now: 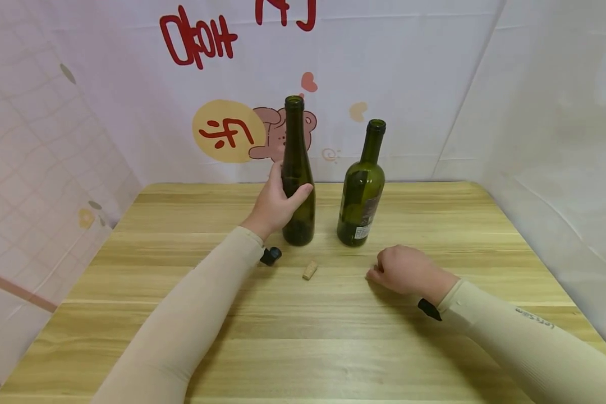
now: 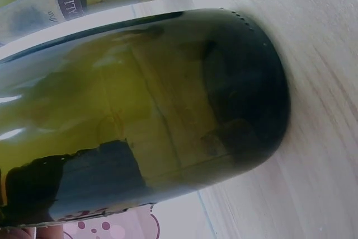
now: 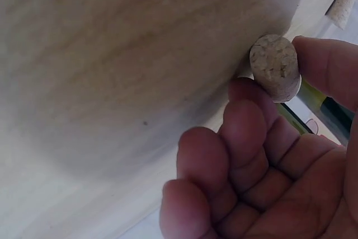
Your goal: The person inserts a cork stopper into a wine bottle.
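Note:
My left hand (image 1: 276, 203) grips the middle of a tall, slim green wine bottle (image 1: 300, 223), which stands upright on the table. Its lower body and dark base fill the left wrist view. Low over the tabletop, my right hand (image 1: 405, 270) pinches a cork (image 3: 274, 66) between thumb and forefinger; the head view hides this cork behind the fingers. A second cork (image 1: 310, 270) lies on the table between the hands, in front of the bottles. To the right of the gripped bottle stands a shorter, wider green wine bottle (image 1: 359, 193) with a label. Both bottle mouths are uncovered.
The wooden table (image 1: 303, 348) ends at a white printed cloth (image 1: 414, 73) behind the bottles. More cloth hangs along the left and right sides. A small dark camera (image 1: 271, 256) sits at the left wrist.

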The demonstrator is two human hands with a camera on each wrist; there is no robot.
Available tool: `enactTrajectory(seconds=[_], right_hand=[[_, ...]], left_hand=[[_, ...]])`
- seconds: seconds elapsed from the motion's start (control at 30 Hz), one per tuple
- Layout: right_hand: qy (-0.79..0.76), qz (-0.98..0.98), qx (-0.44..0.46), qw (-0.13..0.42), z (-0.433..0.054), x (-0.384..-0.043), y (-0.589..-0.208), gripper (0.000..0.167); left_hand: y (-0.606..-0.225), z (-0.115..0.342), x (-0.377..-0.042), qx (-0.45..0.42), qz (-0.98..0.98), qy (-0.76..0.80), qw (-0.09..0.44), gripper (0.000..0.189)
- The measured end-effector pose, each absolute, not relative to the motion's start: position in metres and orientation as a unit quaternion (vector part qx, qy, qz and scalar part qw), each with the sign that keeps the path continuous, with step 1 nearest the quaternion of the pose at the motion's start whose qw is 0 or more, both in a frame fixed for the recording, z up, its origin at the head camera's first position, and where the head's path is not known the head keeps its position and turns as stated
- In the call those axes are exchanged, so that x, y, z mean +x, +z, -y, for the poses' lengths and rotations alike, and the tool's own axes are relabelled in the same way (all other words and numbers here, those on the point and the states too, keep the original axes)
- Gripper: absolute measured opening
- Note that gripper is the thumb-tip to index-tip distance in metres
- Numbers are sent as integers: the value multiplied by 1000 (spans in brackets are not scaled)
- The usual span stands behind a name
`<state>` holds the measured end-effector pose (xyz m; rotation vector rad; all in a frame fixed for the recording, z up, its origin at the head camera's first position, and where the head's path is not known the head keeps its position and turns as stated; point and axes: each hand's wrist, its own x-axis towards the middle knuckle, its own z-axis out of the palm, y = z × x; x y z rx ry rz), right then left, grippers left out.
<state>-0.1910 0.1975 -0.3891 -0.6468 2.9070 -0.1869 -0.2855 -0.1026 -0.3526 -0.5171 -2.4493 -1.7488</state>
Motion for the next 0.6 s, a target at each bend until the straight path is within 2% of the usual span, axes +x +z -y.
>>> enactTrajectory(seconds=[0.6], right_hand=[[-87, -970, -225, 33, -192, -196, -383, 32]], left_hand=[[-355, 101, -287, -167, 796, -580, 51, 65]])
